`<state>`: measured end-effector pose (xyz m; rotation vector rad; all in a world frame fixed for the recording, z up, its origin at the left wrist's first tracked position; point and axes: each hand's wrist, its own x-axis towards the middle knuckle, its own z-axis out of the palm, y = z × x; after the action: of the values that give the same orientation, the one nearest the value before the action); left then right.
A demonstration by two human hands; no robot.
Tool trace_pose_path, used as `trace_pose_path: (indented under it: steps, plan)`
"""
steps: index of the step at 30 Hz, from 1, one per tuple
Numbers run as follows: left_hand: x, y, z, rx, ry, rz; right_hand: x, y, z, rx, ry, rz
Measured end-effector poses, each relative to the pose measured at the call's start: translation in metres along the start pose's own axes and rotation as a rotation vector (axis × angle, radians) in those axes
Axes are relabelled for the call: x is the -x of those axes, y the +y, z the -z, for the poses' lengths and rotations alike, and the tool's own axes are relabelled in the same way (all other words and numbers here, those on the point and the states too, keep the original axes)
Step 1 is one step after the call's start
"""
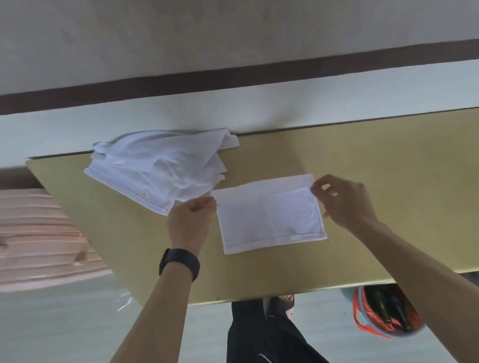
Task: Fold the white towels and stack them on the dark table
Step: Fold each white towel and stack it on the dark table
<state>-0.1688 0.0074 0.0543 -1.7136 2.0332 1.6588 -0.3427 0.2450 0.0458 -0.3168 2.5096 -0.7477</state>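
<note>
1. We see a white towel lying flat on the tan-looking tabletop, near the edge closest to the person and roughly at the middle of the view.
2. The towel is folded over on itself. Its upper layer stops short of the far edge, so a narrow strip of the lower layer shows there.
3. The left hand is at the towel's far left corner, where its fingers are pressed together and pinch the edge of the upper layer.
4. The right hand is at the far right corner, and its fingers pinch the upper layer in the same way.
5. A loose heap of white towels lies on the far left part of the tabletop, its near edge just beside the left hand.
6. A black wristband sits on the left wrist.
7. Below the tabletop's near edge we see dark trousers and an orange bag on the floor.
8. A pink stack sits left of the tabletop; we cannot tell what it is.
</note>
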Motion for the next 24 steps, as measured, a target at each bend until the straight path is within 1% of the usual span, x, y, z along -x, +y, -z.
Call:
trace_pose_path:
  steps: [2, 5, 7, 10, 13, 19, 24]
  plan:
    - [0.008, -0.016, -0.007, 0.083, 0.011, 0.077, 0.013, 0.008, -0.007, -0.119, -0.041, -0.103]
    - [0.02, -0.042, -0.019, 0.173, -0.002, 0.197, 0.032, 0.02, -0.017, -0.176, -0.032, -0.177]
    - [0.026, -0.057, -0.026, 0.178, -0.001, 0.251, 0.04, 0.028, -0.025, -0.22, -0.016, -0.228]
    - [0.028, -0.073, -0.033, 0.12, 0.011, 0.267, 0.045, 0.043, -0.036, -0.304, 0.04, -0.301]
    - [0.027, -0.082, -0.038, 0.046, 0.029, 0.283, 0.048, 0.055, -0.045, -0.365, 0.06, -0.364]
    - [0.03, -0.089, -0.042, -0.057, 0.073, 0.268, 0.056, 0.063, -0.058, -0.311, 0.118, -0.405]
    - [0.033, -0.095, -0.043, -0.094, 0.092, 0.266, 0.06, 0.064, -0.058, -0.277, 0.131, -0.424]
